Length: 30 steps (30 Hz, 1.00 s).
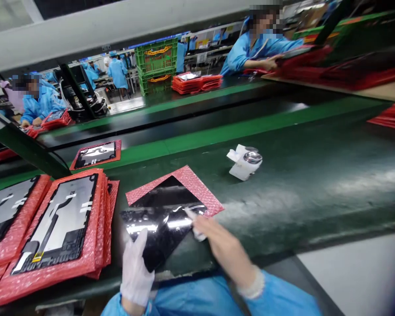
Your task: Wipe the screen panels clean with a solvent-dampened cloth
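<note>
A glossy black screen panel (171, 193) lies tilted across a pink bubble-wrap sheet (189, 177) in front of me. Bright light bands reflect on its near half, and a clear film seems to cover part of it. My left hand (136, 267), in a white glove, grips the panel's near left edge, thumb on top; its other fingers are mostly hidden. Over the right edge, my right hand (222, 241) is closed round a white wipe (199, 235), with a white tip touching the glossy surface. Motion slightly blurs this hand.
Stacked pink bubble-wrap sleeves (102, 219) with screen panels stand at left. A white dispenser bottle (246, 164) with a metal top sits beyond my right hand. Another panel (97, 153) lies by a green post (29, 147). Co-workers in blue work across the bench.
</note>
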Motion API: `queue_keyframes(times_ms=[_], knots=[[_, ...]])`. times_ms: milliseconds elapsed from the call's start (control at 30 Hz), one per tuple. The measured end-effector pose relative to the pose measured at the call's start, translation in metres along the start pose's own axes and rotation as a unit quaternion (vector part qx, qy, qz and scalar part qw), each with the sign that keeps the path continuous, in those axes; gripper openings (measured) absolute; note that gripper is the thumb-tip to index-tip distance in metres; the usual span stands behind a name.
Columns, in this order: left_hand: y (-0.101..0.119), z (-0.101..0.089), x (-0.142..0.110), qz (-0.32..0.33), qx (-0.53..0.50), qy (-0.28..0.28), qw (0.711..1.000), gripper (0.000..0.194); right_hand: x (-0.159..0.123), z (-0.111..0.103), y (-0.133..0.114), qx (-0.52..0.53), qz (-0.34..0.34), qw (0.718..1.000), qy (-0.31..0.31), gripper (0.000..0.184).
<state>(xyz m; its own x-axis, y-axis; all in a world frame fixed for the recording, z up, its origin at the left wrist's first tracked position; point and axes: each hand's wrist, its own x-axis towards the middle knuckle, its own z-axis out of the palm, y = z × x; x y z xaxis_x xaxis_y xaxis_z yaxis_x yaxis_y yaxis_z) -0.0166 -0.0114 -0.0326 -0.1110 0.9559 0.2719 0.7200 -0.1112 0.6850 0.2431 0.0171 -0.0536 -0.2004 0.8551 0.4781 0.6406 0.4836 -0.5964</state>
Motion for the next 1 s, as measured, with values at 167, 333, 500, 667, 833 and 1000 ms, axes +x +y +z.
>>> queue_keyframes(times_ms=[167,333,500,667,833,1000], knots=[[0.005,-0.011,0.049,0.073,0.002,0.045,0.996,0.044,0.028,-0.077,0.076,0.004,0.164,0.983,0.085,0.033],[0.005,0.002,0.101,0.266,0.005,-0.032,0.964,0.048,0.075,-0.067,0.096,-0.068,0.204,0.977,0.007,0.033],[-0.005,0.01,0.099,0.024,0.24,0.06,0.969,0.048,0.119,-0.04,0.087,-0.21,0.252,0.94,-0.095,0.045],[-0.001,0.029,0.077,-0.075,0.275,0.062,0.957,0.049,0.147,-0.02,0.076,-0.201,0.227,0.939,-0.161,0.031],[0.005,0.029,0.084,-0.09,0.216,0.047,0.971,0.041,0.161,-0.005,0.084,-0.083,0.205,0.96,-0.172,0.021],[0.003,0.018,0.091,-0.114,0.048,0.082,0.989,0.038,0.193,0.02,0.097,0.158,0.193,0.964,-0.094,0.021]])
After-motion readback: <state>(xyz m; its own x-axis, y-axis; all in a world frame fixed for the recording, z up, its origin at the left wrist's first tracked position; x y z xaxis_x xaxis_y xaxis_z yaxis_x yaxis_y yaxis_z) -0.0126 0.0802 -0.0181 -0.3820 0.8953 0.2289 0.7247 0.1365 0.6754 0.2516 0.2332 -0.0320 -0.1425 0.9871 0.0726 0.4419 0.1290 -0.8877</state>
